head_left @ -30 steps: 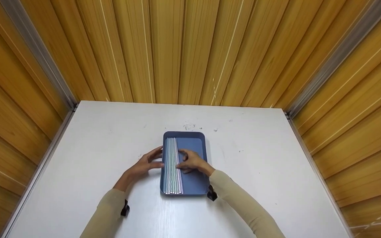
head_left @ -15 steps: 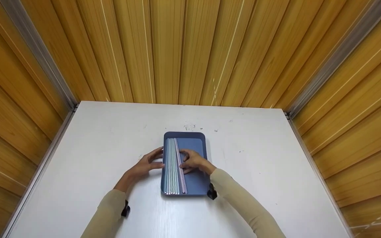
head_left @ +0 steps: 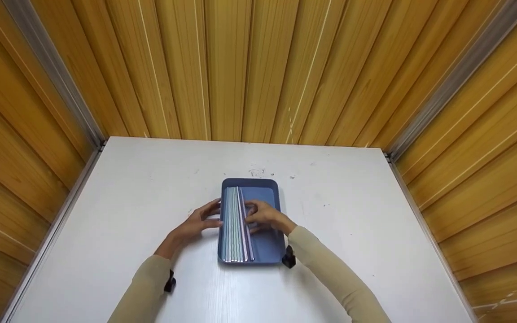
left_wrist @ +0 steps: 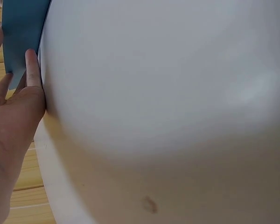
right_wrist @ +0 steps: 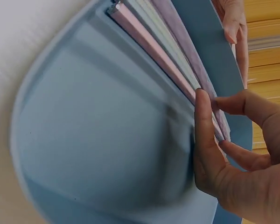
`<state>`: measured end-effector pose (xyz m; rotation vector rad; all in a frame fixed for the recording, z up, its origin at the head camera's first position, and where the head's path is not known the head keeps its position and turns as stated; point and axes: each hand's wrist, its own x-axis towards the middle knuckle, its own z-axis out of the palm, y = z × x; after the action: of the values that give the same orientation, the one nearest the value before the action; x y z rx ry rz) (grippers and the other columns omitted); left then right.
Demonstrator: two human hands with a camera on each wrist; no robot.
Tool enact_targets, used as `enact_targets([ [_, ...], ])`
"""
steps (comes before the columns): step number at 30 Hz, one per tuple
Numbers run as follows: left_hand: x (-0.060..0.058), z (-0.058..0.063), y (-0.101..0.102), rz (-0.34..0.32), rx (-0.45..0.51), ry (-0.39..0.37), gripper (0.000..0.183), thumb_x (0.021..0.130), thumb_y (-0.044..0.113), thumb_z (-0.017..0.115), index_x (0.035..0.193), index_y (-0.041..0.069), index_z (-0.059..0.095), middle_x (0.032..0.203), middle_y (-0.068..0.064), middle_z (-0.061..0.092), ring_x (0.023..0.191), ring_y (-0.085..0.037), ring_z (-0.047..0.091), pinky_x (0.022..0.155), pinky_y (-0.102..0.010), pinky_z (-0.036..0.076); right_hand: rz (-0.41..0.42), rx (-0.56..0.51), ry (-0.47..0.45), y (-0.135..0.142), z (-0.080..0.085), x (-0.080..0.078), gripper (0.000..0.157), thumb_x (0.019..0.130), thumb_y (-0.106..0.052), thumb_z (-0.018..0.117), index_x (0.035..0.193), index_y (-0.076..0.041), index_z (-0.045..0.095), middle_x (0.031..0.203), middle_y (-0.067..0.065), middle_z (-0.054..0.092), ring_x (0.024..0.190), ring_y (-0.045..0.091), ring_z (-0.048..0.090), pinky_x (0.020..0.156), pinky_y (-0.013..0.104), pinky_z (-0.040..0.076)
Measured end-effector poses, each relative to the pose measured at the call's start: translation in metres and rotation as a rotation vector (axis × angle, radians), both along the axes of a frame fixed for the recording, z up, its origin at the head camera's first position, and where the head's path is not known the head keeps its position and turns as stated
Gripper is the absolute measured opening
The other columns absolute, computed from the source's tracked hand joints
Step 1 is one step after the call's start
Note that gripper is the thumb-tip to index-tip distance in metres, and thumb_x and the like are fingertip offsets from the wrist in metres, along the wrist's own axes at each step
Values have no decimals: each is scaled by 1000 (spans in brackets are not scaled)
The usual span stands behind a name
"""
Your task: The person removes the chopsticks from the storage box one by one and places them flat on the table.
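In the head view a row of long, thin pastel sticks [head_left: 233, 242] lies lengthwise along the left side of a blue tray [head_left: 265, 255]. Their shiny ends point toward me, and the rightmost stick slants slightly away from the row. My right hand [head_left: 265, 215] is inside the tray, with bent thumb and index finger pinching at the row's right edge. In the right wrist view its fingertips meet a lilac stick [right_wrist: 175, 23] and a pink stick [right_wrist: 144, 39]. My left hand [head_left: 193, 224] rests against the tray's left wall from outside, thumb and fingers mostly straight.
The tray stands on a white table [head_left: 142, 193] that shows several dark scuff marks near its back. Yellow wood-patterned walls [head_left: 222, 67] enclose the back and both sides. Small black devices are strapped at both wrists.
My right hand has moved slightly right. The rightmost sticks have shifted right with it, and their near ends have spread from the row. My left hand and the tray have stayed in place.
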<state>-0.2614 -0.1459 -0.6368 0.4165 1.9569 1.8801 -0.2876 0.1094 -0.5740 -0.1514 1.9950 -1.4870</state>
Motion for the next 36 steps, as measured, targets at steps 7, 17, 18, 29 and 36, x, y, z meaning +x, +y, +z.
enact_targets([
  [7, 0, 2, 1, -14, -17, -11, 74, 90, 16, 66, 151, 20, 24, 149, -5, 39, 136, -26, 37, 114, -52, 24, 19, 31, 36, 6, 8, 3, 73, 79, 11, 65, 144, -1, 34, 86, 7, 53, 67, 18, 59, 70, 49, 58],
  [17, -2, -3, 0, -43, 25, 10, 75, 90, 13, 66, 152, 16, 23, 150, -10, 36, 137, -29, 36, 114, -50, 25, 25, -23, 43, 19, 20, 5, 74, 79, 14, 62, 145, -3, 33, 87, 8, 52, 71, 24, 63, 76, 57, 54],
  [18, -2, -4, 0, -48, 28, 13, 75, 90, 13, 65, 152, 16, 23, 151, -10, 35, 137, -30, 35, 114, -51, 25, 27, -20, 51, 21, 21, 5, 74, 79, 14, 62, 145, -2, 32, 87, 8, 53, 72, 24, 63, 75, 56, 54],
  [29, 0, -1, -3, -34, -2, 29, 75, 89, 12, 66, 151, 17, 24, 151, -8, 35, 138, -29, 35, 114, -51, 24, 10, 21, 130, 39, 43, 2, 78, 79, 15, 60, 148, -6, 29, 98, 20, 55, 69, 21, 62, 69, 49, 58],
  [36, -1, 0, -3, -41, -26, 39, 77, 89, 17, 67, 152, 17, 23, 150, -8, 36, 137, -28, 36, 112, -49, 29, 1, 38, 140, 63, 54, 3, 79, 79, 15, 61, 148, -5, 29, 95, 17, 54, 71, 22, 63, 67, 46, 59],
])
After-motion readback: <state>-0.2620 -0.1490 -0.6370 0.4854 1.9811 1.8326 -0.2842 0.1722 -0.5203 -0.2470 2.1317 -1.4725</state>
